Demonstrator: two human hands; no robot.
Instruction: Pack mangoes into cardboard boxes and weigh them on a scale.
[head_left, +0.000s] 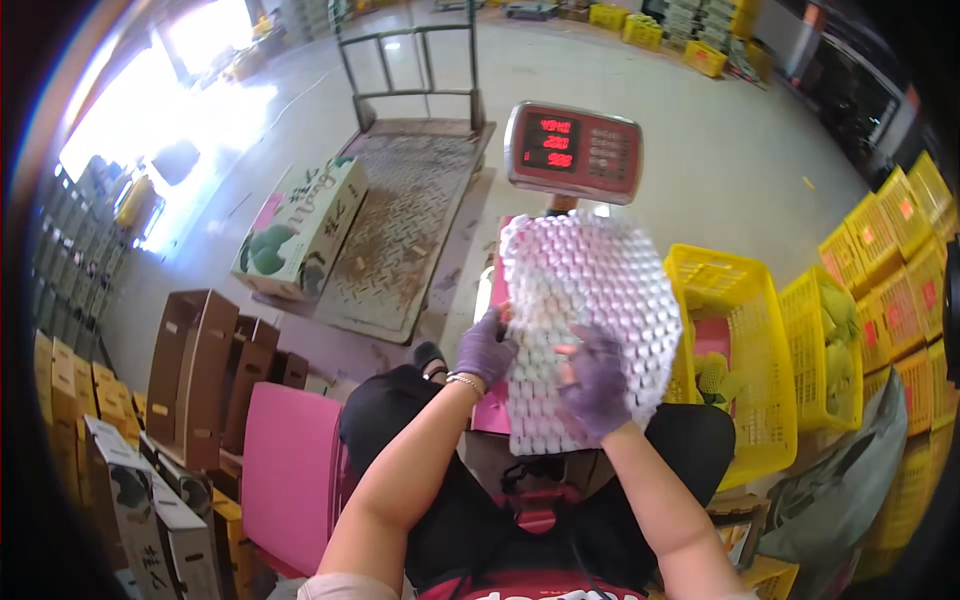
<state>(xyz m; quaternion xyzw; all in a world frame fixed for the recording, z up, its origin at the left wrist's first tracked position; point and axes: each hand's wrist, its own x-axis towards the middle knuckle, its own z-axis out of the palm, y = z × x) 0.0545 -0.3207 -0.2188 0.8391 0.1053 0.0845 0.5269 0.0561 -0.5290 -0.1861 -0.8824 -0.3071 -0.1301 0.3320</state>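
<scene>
A white foam net sheet (592, 277) lies spread in front of me, over pink material (491, 416) that shows along its left edge. My left hand (486, 349), in a purple glove with bare fingertips, is at the sheet's left edge; whether it pinches the foam is unclear. My right hand (598, 379), gloved alike and slightly blurred, is over the middle of the sheet with its fingers partly bent. Just beyond the sheet stands the red display head of a digital scale (574, 154), its digits lit. What lies under the foam is hidden.
Right of me, a yellow plastic crate (776, 375) holds net-wrapped fruit (712, 375); another crate (806, 337) stands beside it. A platform cart (397, 217) and a printed mango carton (300, 232) are ahead left. Pink sheets (289, 465) and brown cartons (187, 367) stand at left.
</scene>
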